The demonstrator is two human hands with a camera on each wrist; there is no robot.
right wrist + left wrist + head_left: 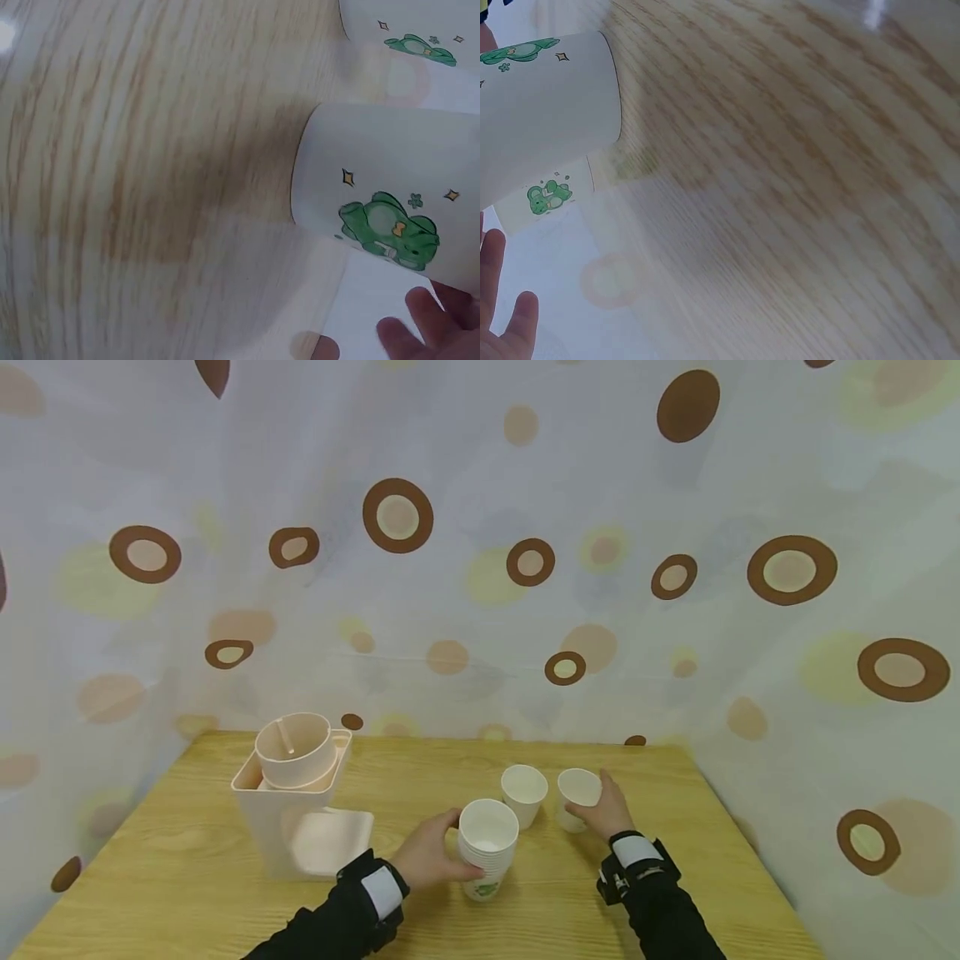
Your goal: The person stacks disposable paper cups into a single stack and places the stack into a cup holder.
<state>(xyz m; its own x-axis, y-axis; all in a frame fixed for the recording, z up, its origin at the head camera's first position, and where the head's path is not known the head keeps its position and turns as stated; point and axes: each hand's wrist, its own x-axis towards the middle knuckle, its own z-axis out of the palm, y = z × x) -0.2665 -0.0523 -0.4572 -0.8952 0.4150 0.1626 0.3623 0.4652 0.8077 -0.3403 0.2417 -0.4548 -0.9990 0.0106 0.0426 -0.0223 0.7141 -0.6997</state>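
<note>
In the head view my left hand grips a stack of nested white paper cups, thumb on the near side and fingers behind. My right hand holds a single white paper cup by its sides, to the right of the stack. Between the two stands another paper cup, upright on the table. The right wrist view has the held cup up close, with a green cartoon animal printed on it. Two cups overlap in the left wrist view; the nearer cup hides part of the farther one.
On the left of the wooden table stands a pale pink box-shaped container with a round cup-like piece on top and a tray-like part jutting from its side. A patterned cloth hangs behind the table and along its sides.
</note>
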